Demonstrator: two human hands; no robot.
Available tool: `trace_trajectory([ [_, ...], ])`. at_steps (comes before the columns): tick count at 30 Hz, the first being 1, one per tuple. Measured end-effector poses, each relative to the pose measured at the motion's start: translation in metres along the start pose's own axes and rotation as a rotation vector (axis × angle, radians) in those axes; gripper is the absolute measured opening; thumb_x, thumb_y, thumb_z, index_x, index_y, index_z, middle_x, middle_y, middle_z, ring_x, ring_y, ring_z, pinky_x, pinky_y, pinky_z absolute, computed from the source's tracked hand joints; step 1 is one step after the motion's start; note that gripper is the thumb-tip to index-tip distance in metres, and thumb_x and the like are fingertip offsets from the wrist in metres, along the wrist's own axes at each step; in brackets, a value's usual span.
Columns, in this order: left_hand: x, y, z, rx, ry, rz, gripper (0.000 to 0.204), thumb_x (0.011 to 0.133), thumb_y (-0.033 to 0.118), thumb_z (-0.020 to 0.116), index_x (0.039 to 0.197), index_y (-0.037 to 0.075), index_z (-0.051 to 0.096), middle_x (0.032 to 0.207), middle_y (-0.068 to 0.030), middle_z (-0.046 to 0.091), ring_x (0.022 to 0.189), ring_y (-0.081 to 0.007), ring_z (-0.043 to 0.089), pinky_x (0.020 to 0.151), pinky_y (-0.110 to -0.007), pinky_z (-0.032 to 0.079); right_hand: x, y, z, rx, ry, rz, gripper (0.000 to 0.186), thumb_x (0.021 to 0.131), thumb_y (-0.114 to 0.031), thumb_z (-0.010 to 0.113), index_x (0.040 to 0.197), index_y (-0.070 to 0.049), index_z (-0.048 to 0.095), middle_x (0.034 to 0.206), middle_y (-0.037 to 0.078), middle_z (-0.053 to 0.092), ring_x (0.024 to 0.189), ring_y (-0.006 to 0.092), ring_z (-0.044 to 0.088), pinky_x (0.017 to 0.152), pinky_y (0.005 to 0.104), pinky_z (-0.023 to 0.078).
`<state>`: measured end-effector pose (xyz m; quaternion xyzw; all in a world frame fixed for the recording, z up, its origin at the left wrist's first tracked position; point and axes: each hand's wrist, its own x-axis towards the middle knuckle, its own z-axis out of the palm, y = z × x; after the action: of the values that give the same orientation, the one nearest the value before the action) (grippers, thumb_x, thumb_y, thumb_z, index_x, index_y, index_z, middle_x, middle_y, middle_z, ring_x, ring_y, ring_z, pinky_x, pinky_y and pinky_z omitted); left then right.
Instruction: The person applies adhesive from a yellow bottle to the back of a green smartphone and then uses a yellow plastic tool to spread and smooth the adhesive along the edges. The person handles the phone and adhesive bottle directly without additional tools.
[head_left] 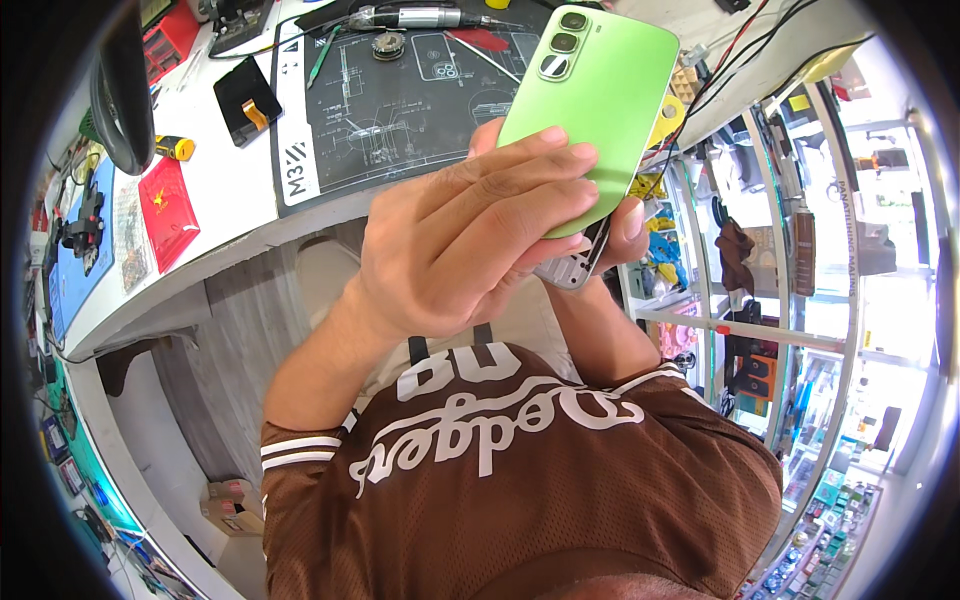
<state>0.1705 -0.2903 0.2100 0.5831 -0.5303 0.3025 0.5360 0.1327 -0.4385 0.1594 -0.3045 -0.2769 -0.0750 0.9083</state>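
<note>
A smartphone with a light green back cover is held up over the front edge of the bench, its three rear lenses at the far end. At the near end the cover stands apart from the grey phone body, where small screws show. My left hand lies across the cover's near half, fingers together on its surface; its thumb is hidden. My right hand grips the phone from below, thumb along the right side and fingertips showing past the left edge. Its palm is hidden.
Beneath the phone lies a dark printed work mat with a pen-shaped tool and a small round metal part. To the left are a loose phone screen, a red packet and a yellow tool. Glass shelving stands right.
</note>
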Motion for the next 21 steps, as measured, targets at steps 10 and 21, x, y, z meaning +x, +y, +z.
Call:
trace_trajectory([
  [10,-0.007,0.003,0.012,-0.033,0.125,-0.071,0.023,0.088,0.007,0.079,0.11,-0.001,0.076,0.109,-0.0157,0.08,0.106,-0.0318,0.079,0.082,-0.035,0.065,-0.004,-0.008,0.008,-0.177,0.146,0.08,0.084,0.08,-0.062,0.069,0.142,-0.006,0.057,0.13,0.012,0.066,0.112,0.0302,0.065,0.102,0.0447,0.053],
  [21,-0.015,-0.002,-0.015,-0.21,-0.148,-0.139,0.062,0.091,0.046,0.079,0.133,0.001,0.067,0.141,-0.0197,0.067,0.134,-0.035,0.062,0.113,-0.048,0.046,0.006,-0.027,0.005,-0.214,0.187,0.175,0.082,0.083,-0.055,0.078,0.137,0.003,0.056,0.12,0.024,0.067,0.098,0.0263,0.07,0.083,0.0375,0.06],
])
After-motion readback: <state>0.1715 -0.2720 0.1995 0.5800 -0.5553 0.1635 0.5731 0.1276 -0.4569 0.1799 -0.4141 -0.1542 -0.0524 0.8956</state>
